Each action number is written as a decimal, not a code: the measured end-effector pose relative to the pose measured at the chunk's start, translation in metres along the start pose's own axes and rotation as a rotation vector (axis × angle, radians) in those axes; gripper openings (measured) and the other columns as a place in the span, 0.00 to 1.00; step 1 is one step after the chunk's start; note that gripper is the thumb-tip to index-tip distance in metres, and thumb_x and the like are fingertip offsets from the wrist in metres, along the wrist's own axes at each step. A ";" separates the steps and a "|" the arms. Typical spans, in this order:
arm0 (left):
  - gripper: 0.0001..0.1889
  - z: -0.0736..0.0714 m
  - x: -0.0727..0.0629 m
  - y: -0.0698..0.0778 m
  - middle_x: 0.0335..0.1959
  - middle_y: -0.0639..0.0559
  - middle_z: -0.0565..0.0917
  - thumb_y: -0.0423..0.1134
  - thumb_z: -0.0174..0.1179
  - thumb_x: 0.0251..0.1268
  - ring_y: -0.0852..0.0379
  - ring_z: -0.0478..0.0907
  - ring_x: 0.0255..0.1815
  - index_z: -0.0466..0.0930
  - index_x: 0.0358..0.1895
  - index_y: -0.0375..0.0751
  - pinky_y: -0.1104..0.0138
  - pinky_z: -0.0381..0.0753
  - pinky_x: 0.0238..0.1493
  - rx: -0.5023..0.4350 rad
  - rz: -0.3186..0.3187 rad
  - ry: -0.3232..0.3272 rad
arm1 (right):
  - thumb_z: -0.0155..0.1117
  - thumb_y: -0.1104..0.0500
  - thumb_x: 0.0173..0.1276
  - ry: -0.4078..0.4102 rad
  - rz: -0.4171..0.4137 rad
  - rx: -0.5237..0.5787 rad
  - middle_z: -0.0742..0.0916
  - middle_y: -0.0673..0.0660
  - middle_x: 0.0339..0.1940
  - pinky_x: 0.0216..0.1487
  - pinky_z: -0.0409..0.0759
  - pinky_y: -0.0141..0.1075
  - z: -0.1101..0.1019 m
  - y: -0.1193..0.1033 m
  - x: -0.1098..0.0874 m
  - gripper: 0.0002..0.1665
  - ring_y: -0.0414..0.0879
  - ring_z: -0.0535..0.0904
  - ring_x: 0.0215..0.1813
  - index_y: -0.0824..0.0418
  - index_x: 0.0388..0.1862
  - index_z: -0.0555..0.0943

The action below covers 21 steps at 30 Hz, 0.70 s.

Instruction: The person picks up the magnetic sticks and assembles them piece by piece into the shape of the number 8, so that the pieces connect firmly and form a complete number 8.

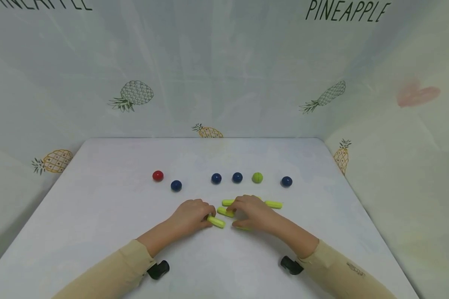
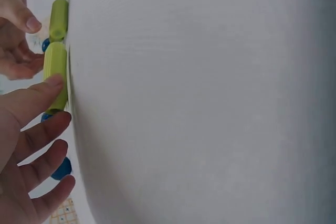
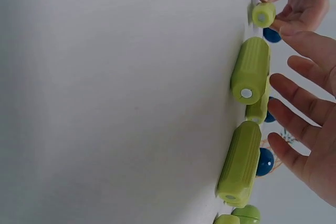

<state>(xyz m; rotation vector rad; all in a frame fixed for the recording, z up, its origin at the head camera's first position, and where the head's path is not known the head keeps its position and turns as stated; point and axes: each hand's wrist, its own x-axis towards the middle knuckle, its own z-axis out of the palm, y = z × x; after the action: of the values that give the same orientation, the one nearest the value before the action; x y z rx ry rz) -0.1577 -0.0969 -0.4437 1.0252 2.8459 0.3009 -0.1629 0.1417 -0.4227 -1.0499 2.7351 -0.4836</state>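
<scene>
Between thumb and index finger, my left hand (image 1: 192, 216) pinches one end of a yellow-green ribbed rod (image 1: 216, 221), just above or on the white table. The right wrist view shows the held rod's free end (image 3: 262, 15), with a pale round spot. My right hand (image 1: 252, 212) hovers over more such rods, its fingers spread and partly extended, gripping nothing. Near its fingertips lies one rod (image 1: 224, 212); another (image 1: 243, 228) is mostly hidden under the hand. Behind it are rods partly covered by the fingers (image 1: 228, 202), and one rod (image 1: 273, 204) lies to the right.
A loose row of balls lies farther back: a red ball (image 1: 158, 176), several blue balls (image 1: 176, 185), and a green ball (image 1: 257, 177) with a seam. The white table (image 1: 97, 199) ends at a pineapple-printed curtain (image 1: 224, 74). Dark wrist devices (image 1: 159, 270) sit at both sleeves.
</scene>
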 end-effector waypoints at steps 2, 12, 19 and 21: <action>0.10 0.000 -0.002 -0.002 0.30 0.63 0.79 0.45 0.71 0.58 0.62 0.71 0.33 0.83 0.41 0.51 0.66 0.75 0.38 -0.013 -0.025 0.005 | 0.76 0.50 0.57 0.006 -0.005 0.002 0.84 0.44 0.44 0.54 0.74 0.42 -0.001 -0.001 0.003 0.23 0.42 0.77 0.48 0.52 0.52 0.84; 0.13 -0.005 -0.015 -0.020 0.27 0.64 0.75 0.45 0.72 0.55 0.62 0.71 0.31 0.83 0.42 0.52 0.66 0.74 0.36 -0.064 -0.162 0.023 | 0.74 0.50 0.60 0.020 -0.036 0.045 0.84 0.45 0.46 0.55 0.74 0.39 -0.003 -0.001 0.022 0.23 0.39 0.78 0.49 0.54 0.54 0.83; 0.13 -0.014 -0.025 -0.036 0.27 0.62 0.76 0.43 0.73 0.54 0.61 0.71 0.30 0.83 0.42 0.51 0.65 0.74 0.36 -0.088 -0.249 0.055 | 0.74 0.51 0.61 0.004 -0.012 0.125 0.84 0.48 0.48 0.52 0.75 0.37 -0.003 -0.008 0.039 0.25 0.42 0.78 0.48 0.54 0.57 0.82; 0.13 -0.016 -0.027 -0.042 0.27 0.61 0.76 0.43 0.73 0.54 0.60 0.71 0.29 0.83 0.42 0.50 0.64 0.74 0.35 -0.096 -0.265 0.063 | 0.74 0.52 0.61 -0.008 0.006 0.155 0.84 0.48 0.49 0.53 0.75 0.37 -0.003 -0.011 0.045 0.26 0.43 0.77 0.50 0.54 0.58 0.81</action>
<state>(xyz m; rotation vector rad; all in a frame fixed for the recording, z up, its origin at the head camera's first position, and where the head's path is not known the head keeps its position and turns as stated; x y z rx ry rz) -0.1652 -0.1480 -0.4365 0.6219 2.9437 0.4456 -0.1899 0.1044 -0.4177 -1.0029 2.6427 -0.6768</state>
